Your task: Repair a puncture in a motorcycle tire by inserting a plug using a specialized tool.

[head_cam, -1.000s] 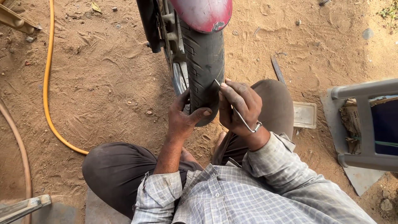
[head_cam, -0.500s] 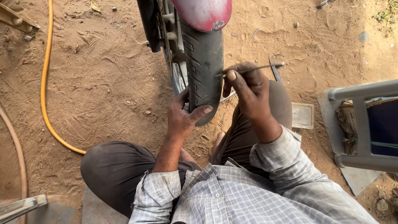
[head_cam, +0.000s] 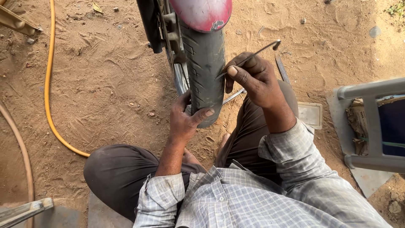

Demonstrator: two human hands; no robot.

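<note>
While the person squats on the sandy ground, a black motorcycle tyre (head_cam: pixel 205 71) stands upright straight in front of their knees, with a red mudguard (head_cam: pixel 202 12) capping its top. The left hand (head_cam: pixel 185 120) grips the tyre's lower end from the left, fingers wrapped behind the rubber and the thumb pressed flat across the tread. The right hand (head_cam: pixel 255 80) is raised just to the right of the tyre, its fingers closed together and pinching a thin metal rod (head_cam: pixel 249 58); the rod's pointed end touches the tyre's right edge, and its bent far end sticks up and away from the tyre. A yellow hose (head_cam: pixel 49 80) curves over the dirt well to the left of the tyre. A grey plastic frame (head_cam: pixel 371 126) sits well off to the tyre's right, with a small flat grey square plate (head_cam: pixel 310 115) between it and the person's right knee.
</note>
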